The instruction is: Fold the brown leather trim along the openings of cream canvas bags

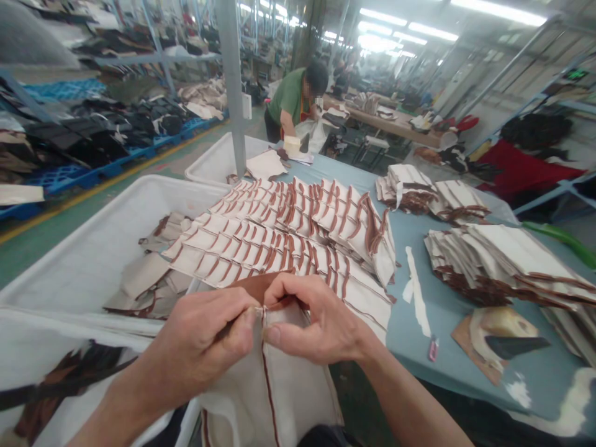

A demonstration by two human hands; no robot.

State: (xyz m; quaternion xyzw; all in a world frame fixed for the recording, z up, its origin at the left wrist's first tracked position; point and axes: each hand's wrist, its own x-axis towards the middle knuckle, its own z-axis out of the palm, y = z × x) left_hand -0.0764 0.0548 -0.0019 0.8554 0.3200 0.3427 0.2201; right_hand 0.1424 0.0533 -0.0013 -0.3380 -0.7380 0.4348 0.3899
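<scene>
Close in front of me I hold up a cream fabric piece (298,385) with a dark brown seam running down its middle. My left hand (209,335) pinches its top edge just left of that seam. On the other side of the seam, my right hand (316,316) grips the same edge between thumb and fingers. A brown strip shows behind the fingers at the top. Beyond the hands, rows of overlapping cream pieces with brown edges (261,242) lie spread over the table.
White plastic bins (153,186) stand left, one holding loose fabric pieces (149,279). On the blue-covered table (410,354) are fabric stacks (503,254), a tape roll (503,326), a small pink tool (433,349) and a white strip (416,295). A person in green (291,99) bends over the far end.
</scene>
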